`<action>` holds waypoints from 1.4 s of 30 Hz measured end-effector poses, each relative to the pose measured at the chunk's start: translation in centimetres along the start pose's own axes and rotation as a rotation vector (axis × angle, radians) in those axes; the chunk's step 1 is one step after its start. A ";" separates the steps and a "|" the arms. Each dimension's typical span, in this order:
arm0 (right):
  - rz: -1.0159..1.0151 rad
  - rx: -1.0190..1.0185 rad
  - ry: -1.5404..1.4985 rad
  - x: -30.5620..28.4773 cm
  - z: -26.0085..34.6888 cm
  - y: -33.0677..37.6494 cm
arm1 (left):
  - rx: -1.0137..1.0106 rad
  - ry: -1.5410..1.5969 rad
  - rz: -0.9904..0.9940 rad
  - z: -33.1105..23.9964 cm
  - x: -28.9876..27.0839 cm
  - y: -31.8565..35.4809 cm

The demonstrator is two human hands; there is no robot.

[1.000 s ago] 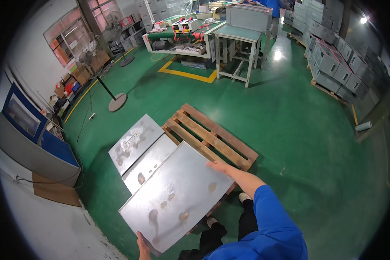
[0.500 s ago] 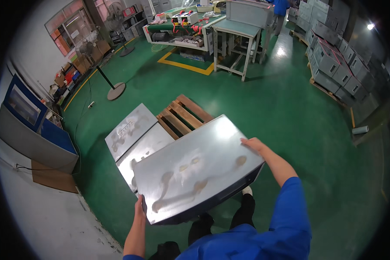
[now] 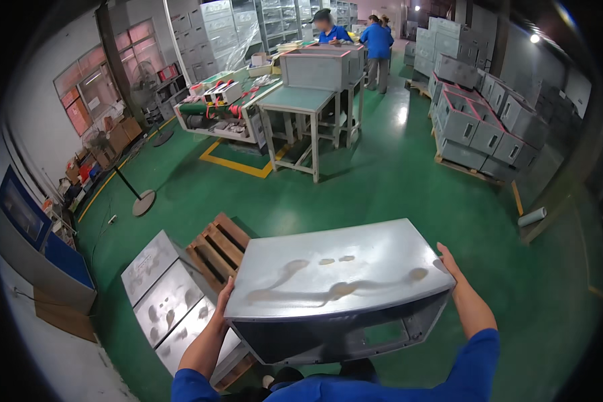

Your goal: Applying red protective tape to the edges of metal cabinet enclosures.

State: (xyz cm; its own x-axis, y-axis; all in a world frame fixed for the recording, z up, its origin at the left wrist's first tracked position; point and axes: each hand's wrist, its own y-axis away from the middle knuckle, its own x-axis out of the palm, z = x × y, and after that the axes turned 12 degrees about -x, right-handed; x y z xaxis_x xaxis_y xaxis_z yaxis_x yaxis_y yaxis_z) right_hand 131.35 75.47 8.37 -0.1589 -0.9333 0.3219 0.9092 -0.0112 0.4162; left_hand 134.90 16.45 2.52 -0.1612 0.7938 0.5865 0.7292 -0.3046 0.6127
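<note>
Indoor light, moderate. Small lamp (image 3: 534,39) flares white, upper right. Green floor (image 3: 382,171) glossy; pale reflected streak down the far aisle. Metal box (image 3: 375,251): soft sheen on top, open front in deep shadow. Right margin dim. Far shelving (image 3: 281,23) soft in detail. Fisheye bends straight edges; corners black.

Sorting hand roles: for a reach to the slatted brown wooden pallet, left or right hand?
Probably left. The left hand is on the grey open-sided metal box's left side, nearer the pallet; the right hand is on the opposite side. Both are busy supporting the box.
</note>
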 end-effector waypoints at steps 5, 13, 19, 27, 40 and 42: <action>-0.136 -0.104 -0.102 -6.7 10.7 -0.1 | -0.006 -0.007 0.180 -1.6 15.4 -8.4; -0.217 -0.162 -0.127 -10.4 21.0 -8.6 | -0.163 0.020 0.403 -10.5 25.2 -23.0; -0.086 -0.294 -0.115 -7.4 27.6 -21.1 | -0.074 -0.023 0.517 -23.4 29.5 -36.8; -0.034 -0.211 -0.245 -1.2 35.1 -44.1 | -0.005 -0.051 0.462 -42.9 33.1 -46.9; 0.140 -0.208 -0.175 18.0 49.7 -81.4 | 0.212 -0.080 0.318 -75.7 30.4 -65.9; 0.126 -0.201 -0.179 19.8 51.3 -86.0 | 0.195 -0.113 0.272 -81.1 30.9 -67.1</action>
State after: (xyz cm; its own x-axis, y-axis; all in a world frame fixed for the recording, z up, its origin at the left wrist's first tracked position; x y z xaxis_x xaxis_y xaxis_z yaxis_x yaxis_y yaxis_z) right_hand 30.29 76.36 22.55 -0.0893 -0.8543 0.5121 0.9812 0.0128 0.1924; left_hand 27.06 18.68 22.50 0.1231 0.7537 0.6456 0.8505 -0.4153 0.3227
